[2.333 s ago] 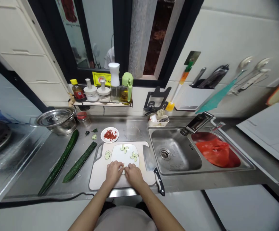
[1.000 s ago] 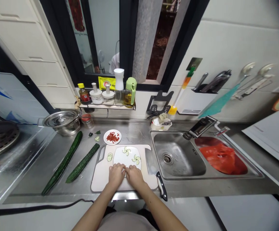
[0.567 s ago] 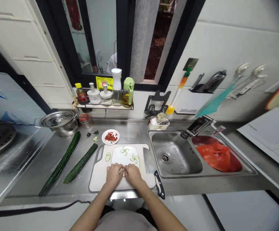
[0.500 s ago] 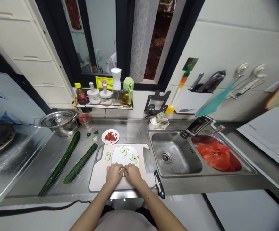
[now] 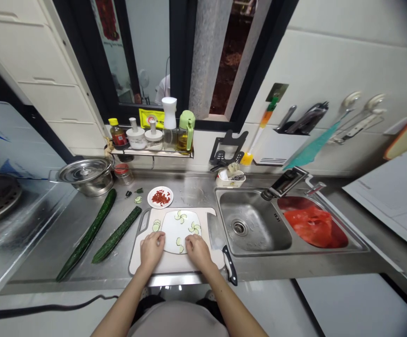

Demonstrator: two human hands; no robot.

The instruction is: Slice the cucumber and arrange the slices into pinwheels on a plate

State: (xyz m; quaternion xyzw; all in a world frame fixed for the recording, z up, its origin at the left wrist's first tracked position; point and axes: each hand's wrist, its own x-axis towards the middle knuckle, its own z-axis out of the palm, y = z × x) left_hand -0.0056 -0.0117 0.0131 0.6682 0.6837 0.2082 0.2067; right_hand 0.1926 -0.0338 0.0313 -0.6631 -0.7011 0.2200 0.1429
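Board [image 5: 173, 266] on steel kitchen counter [image 5: 194, 195]

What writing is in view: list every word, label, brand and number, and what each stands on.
No text here is readable.
Yellow packet: print too small.
Red label on the yellow-capped bottle: too small.
Poster behind the window: caption blurred.
White unit at right: faint mark, unreadable.

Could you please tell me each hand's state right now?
Left hand: curled beside the plate; any hold cannot be told.
Right hand: loosely curled; any hold cannot be told.
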